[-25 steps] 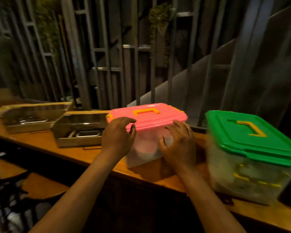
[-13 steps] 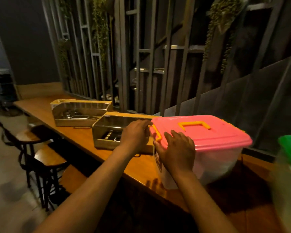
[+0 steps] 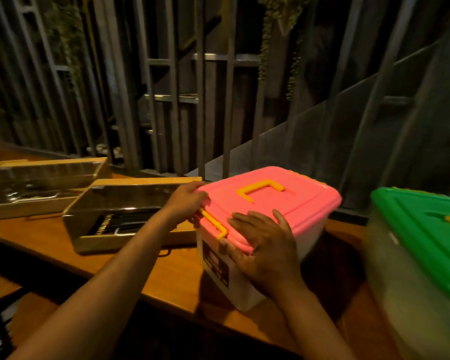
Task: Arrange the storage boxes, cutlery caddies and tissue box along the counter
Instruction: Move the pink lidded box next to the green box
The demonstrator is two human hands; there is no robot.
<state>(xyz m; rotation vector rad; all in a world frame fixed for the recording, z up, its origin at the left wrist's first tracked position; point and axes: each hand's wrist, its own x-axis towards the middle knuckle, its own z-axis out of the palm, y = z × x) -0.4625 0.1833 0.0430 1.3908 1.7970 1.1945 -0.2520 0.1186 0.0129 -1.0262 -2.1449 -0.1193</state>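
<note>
A dim room with dark vertical slats and hanging plants fills the upper frame; below runs a wooden counter [image 3: 166, 276] slanting from the left edge toward the lower right.

The green box [image 3: 421, 255], blurred, takes the right edge of the frame. The pink box [image 3: 268, 203], clear-walled with a yellow lid handle, stands at centre, one corner turned toward the camera and set near the counter's front edge. Left of it lies the near caddy [image 3: 130, 214], touching or just beside the pink box; I cannot tell which. The far caddy [image 3: 37, 185] sits at the left, beyond the first. No tissue box shows.

The left hand [image 3: 186, 201] curls over the pink lid's left corner, fingers on the rim by the yellow latch [image 3: 213, 224]. The right hand [image 3: 266, 249] lies spread on the near corner, palm against the wall, fingers over the lid edge. Neither closes around anything; both press flat on the box.

The box looks skewed to the counter edge. Both hands sit on its left and near side, so a push would send it right and back, toward the green box, which stands well apart. The right hand, at the near corner, seems best placed to swing it square.
</note>
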